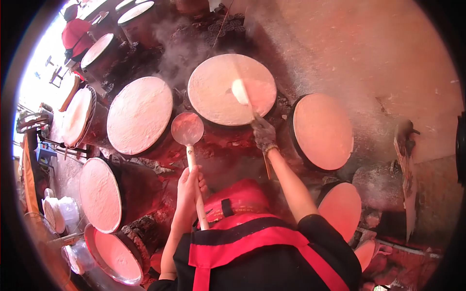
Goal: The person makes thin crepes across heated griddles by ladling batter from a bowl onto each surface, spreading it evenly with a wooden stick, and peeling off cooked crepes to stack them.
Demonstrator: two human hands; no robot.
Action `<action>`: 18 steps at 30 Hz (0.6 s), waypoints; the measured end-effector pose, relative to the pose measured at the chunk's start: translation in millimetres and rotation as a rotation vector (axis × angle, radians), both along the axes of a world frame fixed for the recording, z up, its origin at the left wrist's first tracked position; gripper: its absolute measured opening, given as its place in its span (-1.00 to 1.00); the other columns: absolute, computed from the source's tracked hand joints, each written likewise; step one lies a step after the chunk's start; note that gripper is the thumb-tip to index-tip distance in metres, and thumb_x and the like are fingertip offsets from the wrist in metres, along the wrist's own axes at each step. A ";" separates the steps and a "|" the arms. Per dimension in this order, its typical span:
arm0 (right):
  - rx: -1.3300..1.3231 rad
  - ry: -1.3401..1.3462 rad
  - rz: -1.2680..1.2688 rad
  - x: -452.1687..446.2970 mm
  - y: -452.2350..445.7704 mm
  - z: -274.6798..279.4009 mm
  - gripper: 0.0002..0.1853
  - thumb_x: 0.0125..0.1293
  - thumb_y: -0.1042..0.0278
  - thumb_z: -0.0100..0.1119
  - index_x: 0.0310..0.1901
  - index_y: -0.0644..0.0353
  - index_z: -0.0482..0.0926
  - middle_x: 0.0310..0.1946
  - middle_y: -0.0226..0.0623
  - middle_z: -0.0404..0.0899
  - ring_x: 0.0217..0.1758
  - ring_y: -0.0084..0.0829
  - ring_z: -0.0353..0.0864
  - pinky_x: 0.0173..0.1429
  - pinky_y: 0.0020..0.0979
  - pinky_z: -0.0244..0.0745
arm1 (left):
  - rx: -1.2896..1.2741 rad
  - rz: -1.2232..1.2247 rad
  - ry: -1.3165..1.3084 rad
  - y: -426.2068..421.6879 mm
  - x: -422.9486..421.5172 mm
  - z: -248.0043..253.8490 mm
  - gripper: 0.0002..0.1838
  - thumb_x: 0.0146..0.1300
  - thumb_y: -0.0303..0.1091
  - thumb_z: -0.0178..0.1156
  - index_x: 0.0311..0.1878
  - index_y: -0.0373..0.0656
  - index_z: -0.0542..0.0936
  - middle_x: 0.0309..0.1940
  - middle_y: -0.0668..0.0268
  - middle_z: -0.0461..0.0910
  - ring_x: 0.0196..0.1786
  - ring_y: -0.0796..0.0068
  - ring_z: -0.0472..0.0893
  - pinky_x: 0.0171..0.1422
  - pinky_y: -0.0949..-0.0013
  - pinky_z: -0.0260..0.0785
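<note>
My left hand point(190, 183) is wrapped round the pale handle of a ladle point(187, 129), its round bowl pointing away from me. My right hand point(264, 134), in a dark glove, is closed on a thin stick point(249, 104) that reaches over the large round pan point(213, 94) at the centre. A small white patch point(239, 91) lies beside the stick on that pan's pale surface. Whether the white patch is joined to the stick is hard to tell.
More round pale-topped pans stand around: left point(140, 115), lower left point(100, 195), right point(323, 132) and lower right point(341, 211). Steam drifts at the top. A person in red point(76, 34) is at the upper left. A brown wall point(369, 58) rises at the right.
</note>
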State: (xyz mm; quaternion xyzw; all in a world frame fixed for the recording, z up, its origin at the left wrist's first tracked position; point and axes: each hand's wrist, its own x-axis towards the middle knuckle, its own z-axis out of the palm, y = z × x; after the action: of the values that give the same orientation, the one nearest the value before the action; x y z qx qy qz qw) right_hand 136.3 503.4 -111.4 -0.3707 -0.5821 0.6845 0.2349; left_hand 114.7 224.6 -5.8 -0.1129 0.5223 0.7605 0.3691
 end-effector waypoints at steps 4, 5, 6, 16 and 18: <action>-0.015 -0.014 -0.243 16.5 -4.7 -24.2 -0.58 0.22 0.35 0.15 0.13 0.15 0.45 -0.09 -0.32 0.56 -0.11 -0.56 0.46 0.04 -0.52 0.32 | -0.005 -0.059 -0.077 -4.4 -2.4 2.9 -0.84 0.34 -0.27 -0.01 -0.16 -0.15 0.40 -0.54 0.45 0.26 -0.62 0.74 0.22 -0.65 0.67 0.03; 0.180 -0.038 -0.168 13.0 -18.3 -28.5 -0.60 0.23 0.34 0.14 0.12 0.15 0.46 -0.10 -0.33 0.56 -0.12 -0.56 0.46 0.04 -0.52 0.32 | 0.001 -0.074 -0.089 -5.0 -3.2 1.5 -0.84 0.34 -0.27 0.00 -0.16 -0.15 0.39 -0.54 0.45 0.26 -0.62 0.75 0.22 -0.65 0.67 0.02; 0.374 -0.059 -0.092 6.7 -28.3 -29.3 -0.61 0.24 0.34 0.12 0.11 0.16 0.47 -0.11 -0.34 0.57 -0.12 -0.55 0.46 0.04 -0.52 0.32 | 0.007 -0.088 -0.100 -4.4 -4.0 -0.9 -0.84 0.34 -0.28 0.00 -0.16 -0.15 0.39 -0.54 0.45 0.26 -0.62 0.75 0.21 -0.65 0.67 0.02; 0.109 -0.142 0.163 27.7 -3.4 8.6 -0.62 0.23 0.28 0.14 0.11 0.00 0.49 -0.58 -0.65 0.40 -0.60 -0.78 0.21 -0.55 -0.64 0.15 | -0.047 -0.233 -0.022 14.1 -33.7 -16.9 -0.82 0.31 -0.27 0.04 -0.32 -0.13 0.31 -0.57 0.43 0.26 -0.66 0.71 0.21 -0.67 0.62 0.01; 0.328 -0.155 0.213 53.3 -24.2 11.5 -0.62 0.24 0.29 0.12 0.11 0.05 0.48 -0.57 -0.61 0.40 -0.58 -0.77 0.24 -0.52 -0.64 0.20 | -0.111 -0.260 0.095 29.3 -55.2 -24.5 -0.78 0.30 -0.27 0.04 -0.39 -0.11 0.26 -0.62 0.43 0.25 -0.68 0.69 0.23 -0.69 0.60 0.02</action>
State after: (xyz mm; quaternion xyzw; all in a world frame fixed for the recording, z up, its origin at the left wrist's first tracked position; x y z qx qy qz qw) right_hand 189.6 479.2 -99.9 -0.3155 -0.7378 0.5711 0.1731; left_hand 59.5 253.9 -30.3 -0.0282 0.5906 0.6806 0.4326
